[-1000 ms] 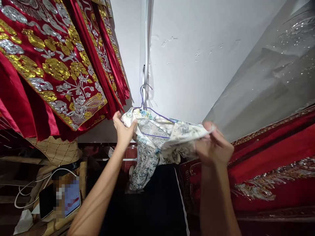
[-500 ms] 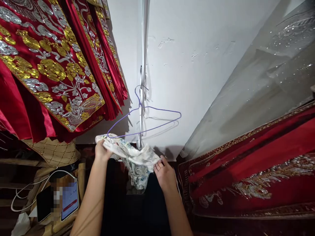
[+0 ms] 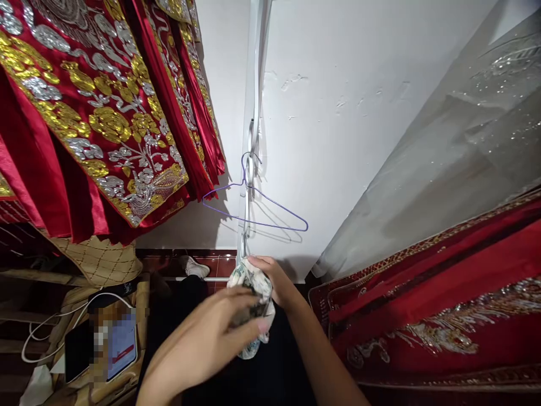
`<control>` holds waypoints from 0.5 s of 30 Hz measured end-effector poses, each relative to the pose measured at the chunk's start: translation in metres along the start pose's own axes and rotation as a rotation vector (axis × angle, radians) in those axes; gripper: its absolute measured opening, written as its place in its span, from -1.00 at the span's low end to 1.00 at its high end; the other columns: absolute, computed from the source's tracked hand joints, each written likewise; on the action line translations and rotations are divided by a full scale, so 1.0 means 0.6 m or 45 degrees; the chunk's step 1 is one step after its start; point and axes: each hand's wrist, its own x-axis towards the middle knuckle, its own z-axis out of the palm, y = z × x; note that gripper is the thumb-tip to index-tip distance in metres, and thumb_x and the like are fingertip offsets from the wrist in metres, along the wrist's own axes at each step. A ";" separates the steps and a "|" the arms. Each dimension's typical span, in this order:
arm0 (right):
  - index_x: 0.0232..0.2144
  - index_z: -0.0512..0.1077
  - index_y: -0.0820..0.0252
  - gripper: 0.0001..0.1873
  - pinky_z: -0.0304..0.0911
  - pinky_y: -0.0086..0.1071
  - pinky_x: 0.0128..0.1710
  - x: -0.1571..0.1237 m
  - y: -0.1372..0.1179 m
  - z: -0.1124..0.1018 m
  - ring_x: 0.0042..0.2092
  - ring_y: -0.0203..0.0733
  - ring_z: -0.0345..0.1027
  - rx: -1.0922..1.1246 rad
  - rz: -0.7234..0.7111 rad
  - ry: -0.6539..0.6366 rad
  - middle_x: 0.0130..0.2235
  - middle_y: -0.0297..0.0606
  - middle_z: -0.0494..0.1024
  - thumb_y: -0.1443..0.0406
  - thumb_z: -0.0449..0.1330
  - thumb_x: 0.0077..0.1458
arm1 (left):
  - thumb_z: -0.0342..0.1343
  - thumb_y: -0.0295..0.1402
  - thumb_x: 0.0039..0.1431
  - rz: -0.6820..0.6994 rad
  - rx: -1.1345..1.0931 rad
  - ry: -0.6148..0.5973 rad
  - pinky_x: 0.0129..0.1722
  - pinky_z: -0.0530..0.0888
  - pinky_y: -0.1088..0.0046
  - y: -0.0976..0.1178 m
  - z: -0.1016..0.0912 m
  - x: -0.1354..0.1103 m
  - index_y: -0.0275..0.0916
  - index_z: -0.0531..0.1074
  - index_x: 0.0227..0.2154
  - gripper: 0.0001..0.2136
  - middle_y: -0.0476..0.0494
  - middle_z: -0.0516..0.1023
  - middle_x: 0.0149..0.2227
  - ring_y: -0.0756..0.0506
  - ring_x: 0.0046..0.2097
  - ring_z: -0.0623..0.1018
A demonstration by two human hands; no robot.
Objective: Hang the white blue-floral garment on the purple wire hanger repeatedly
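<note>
A small white cloth with a blue and grey floral print (image 3: pixel 253 293) is bunched up low in the middle of the view. My right hand (image 3: pixel 276 285) is closed round its upper part. My left hand (image 3: pixel 215 338) reaches across in front of it, fingers together and touching the bundle, a little blurred. Above both hands an empty purple wire hanger (image 3: pixel 262 208) hangs from a white pipe (image 3: pixel 253 113) on the white wall.
Red garments with gold and silver embroidery (image 3: pixel 97 113) hang at the upper left, and more red embroidered cloth (image 3: pixel 443 304) lies at the right under clear plastic (image 3: pixel 456 152). A woven hat (image 3: pixel 97 259), a phone (image 3: pixel 118 349) and white cables (image 3: pixel 46 332) sit at the lower left.
The cloth came off the hanger and moved down. My hands, first spread apart holding it wide, have come together and gathered it into a bundle. The hanger now hangs bare.
</note>
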 end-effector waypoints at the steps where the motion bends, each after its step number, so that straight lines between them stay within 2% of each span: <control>1: -0.43 0.49 0.19 -0.68 0.35 -0.30 -0.35 -0.001 -0.013 0.000 -0.39 -0.13 0.42 0.023 0.026 -0.061 -0.44 -0.23 0.53 0.05 0.27 0.01 | 0.15 -0.13 0.20 -0.019 -0.001 0.085 0.14 0.35 0.22 0.001 -0.014 0.006 0.08 0.53 -0.02 -0.71 -0.13 0.50 0.09 -0.28 0.12 0.46; 4: -0.38 0.51 0.18 -0.81 0.33 -0.31 -0.29 -0.009 -0.048 0.000 -0.35 -0.16 0.41 0.035 0.114 -0.362 -0.40 -0.30 0.55 0.24 0.34 -0.10 | 0.16 -0.12 0.18 0.023 -0.068 0.474 0.08 0.38 0.28 -0.023 -0.036 0.052 0.01 0.49 0.01 -0.66 -0.16 0.50 0.05 -0.26 0.10 0.44; 5: -0.37 0.51 0.18 -0.81 0.32 -0.33 -0.30 -0.011 -0.058 -0.002 -0.36 -0.17 0.39 -0.066 0.083 -0.458 -0.40 -0.32 0.54 0.29 0.34 -0.14 | 0.13 -0.11 0.20 0.070 -0.111 0.503 0.05 0.39 0.30 -0.037 -0.035 0.069 -0.03 0.50 -0.01 -0.68 -0.16 0.51 0.02 -0.25 0.08 0.45; 6: -0.39 0.51 0.18 -0.83 0.29 -0.36 -0.33 -0.011 -0.069 -0.007 -0.37 -0.19 0.37 -0.215 0.009 -0.502 -0.42 -0.35 0.52 0.33 0.33 -0.15 | 0.07 -0.09 0.25 0.111 -0.154 0.454 0.00 0.41 0.33 -0.053 -0.032 0.085 -0.07 0.52 -0.07 -0.70 -0.17 0.53 -0.04 -0.23 0.02 0.48; 7: -0.41 0.51 0.18 -0.85 0.26 -0.39 -0.36 -0.009 -0.079 -0.013 -0.39 -0.22 0.34 -0.373 -0.100 -0.463 -0.44 -0.37 0.51 0.36 0.31 -0.15 | -0.02 -0.07 0.30 0.135 -0.181 0.352 -0.08 0.42 0.36 -0.069 -0.028 0.097 -0.12 0.54 -0.17 -0.68 -0.16 0.56 -0.13 -0.20 -0.07 0.50; 8: -0.42 0.50 0.18 -0.87 0.22 -0.40 -0.40 -0.003 -0.088 -0.021 -0.42 -0.25 0.30 -0.517 -0.231 -0.325 -0.45 -0.38 0.49 0.37 0.28 -0.14 | -0.10 -0.05 0.33 0.141 -0.177 0.233 -0.17 0.42 0.39 -0.085 -0.024 0.107 -0.16 0.54 -0.29 -0.61 -0.15 0.56 -0.25 -0.17 -0.19 0.50; 9: -0.40 0.50 0.17 -0.87 0.18 -0.41 -0.43 0.006 -0.097 -0.032 -0.45 -0.27 0.26 -0.614 -0.367 -0.111 -0.45 -0.38 0.47 0.38 0.24 -0.11 | -0.16 -0.03 0.35 0.131 -0.135 0.142 -0.25 0.39 0.41 -0.100 -0.021 0.113 -0.20 0.50 -0.40 -0.55 -0.12 0.53 -0.35 -0.14 -0.29 0.47; 11: -0.27 0.49 0.15 -0.77 0.13 -0.41 -0.47 0.038 -0.106 -0.054 -0.50 -0.30 0.18 -0.653 -0.591 0.363 -0.43 -0.38 0.47 0.37 0.18 -0.06 | -0.15 0.00 0.33 0.081 0.040 0.089 -0.35 0.31 0.45 -0.127 -0.026 0.117 -0.23 0.41 -0.51 -0.52 -0.06 0.44 -0.47 -0.09 -0.39 0.39; 12: -0.19 0.48 0.14 -0.71 0.13 -0.41 -0.48 0.059 -0.106 -0.064 -0.52 -0.29 0.16 -0.624 -0.655 0.514 -0.41 -0.37 0.48 0.35 0.17 -0.03 | -0.12 0.02 0.31 0.049 0.135 0.100 -0.38 0.28 0.46 -0.138 -0.033 0.117 -0.24 0.37 -0.54 -0.52 -0.04 0.40 -0.51 -0.08 -0.41 0.36; 13: -0.12 0.46 0.13 -0.65 0.14 -0.40 -0.48 0.082 -0.101 -0.073 -0.51 -0.28 0.18 -0.593 -0.689 0.573 -0.36 -0.35 0.51 0.32 0.16 -0.01 | -0.10 0.03 0.29 0.012 0.219 0.116 -0.41 0.25 0.47 -0.147 -0.042 0.116 -0.24 0.35 -0.57 -0.52 -0.03 0.37 -0.53 -0.07 -0.43 0.34; 15: -0.08 0.46 0.13 -0.64 0.21 -0.39 -0.39 0.130 -0.080 -0.084 -0.42 -0.23 0.29 -0.583 -0.683 0.534 -0.26 -0.28 0.55 0.28 0.12 0.02 | -0.07 0.05 0.25 -0.070 0.346 0.128 -0.45 0.20 0.48 -0.161 -0.063 0.111 -0.23 0.32 -0.61 -0.51 -0.02 0.35 -0.57 -0.06 -0.47 0.33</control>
